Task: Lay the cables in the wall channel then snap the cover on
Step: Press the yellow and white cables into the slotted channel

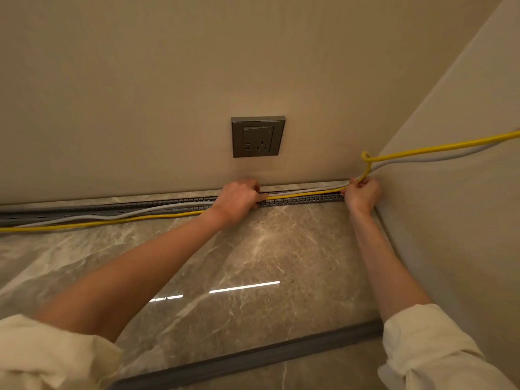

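Left hand [239, 199] curled over the yellow cable [304, 194] at mid wall channel [304, 202]; right hand [361, 192] pinching it at the corner. Press down rightward, keep grey cable [140, 213] inside too; cover [247, 357] lying on the floor
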Tool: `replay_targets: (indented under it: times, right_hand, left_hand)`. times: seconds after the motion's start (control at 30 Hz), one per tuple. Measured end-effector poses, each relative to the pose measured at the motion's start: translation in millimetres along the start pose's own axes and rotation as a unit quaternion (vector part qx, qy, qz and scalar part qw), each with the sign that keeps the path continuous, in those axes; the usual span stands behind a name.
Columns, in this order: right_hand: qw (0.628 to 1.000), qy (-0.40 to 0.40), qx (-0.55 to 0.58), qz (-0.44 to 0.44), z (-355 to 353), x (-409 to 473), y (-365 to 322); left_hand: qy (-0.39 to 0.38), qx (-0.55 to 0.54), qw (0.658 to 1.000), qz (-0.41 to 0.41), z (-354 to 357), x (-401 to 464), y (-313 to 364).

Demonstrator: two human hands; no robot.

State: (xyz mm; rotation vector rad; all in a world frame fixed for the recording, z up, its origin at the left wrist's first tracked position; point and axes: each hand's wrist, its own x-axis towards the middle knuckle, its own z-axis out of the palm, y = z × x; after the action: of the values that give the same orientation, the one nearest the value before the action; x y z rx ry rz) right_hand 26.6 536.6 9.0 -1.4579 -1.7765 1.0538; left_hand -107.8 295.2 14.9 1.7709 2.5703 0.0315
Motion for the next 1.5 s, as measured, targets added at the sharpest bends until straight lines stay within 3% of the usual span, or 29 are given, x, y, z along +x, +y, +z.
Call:
replay_targets:
  times: [0.2,0.3,0.47,0.67,0.93,1.3,1.5]
  right_hand:
    - [0.997,-0.069,-0.046,-0.005,-11,12,10]
    - [0.991,-0.052,-0.111,-0.052,-18,11,5]
    - [0.979,-0.056,-0.159,-0.112,-20,4,7]
    - [0.987,-0.027,-0.115,-0.112,-15,4,13]
    - [0.994,-0.049,-0.053,-0.082,-14,8,20]
    - [0.995,-0.087,0.050,-0.020,-19,15,10]
    - [0.967,-0.192,0.155,0.066,-27,13,0]
  left_hand:
    - [0.036,0.086,0.995,0.045,4,-4,11]
    - [0.074,0.142,0.983,0.086,7,-4,20]
    - [0.089,0.112,0.986,0.082,9,15,34]
    - [0.045,-0.029,0.998,0.035,12,52,57]
    - [0.058,-0.042,0.997,-0.035,18,66,76]
    - [0.082,-0.153,0.980,-0.094,1,57,55]
    - [0.092,-0.196,0.974,-0.070,-7,49,48]
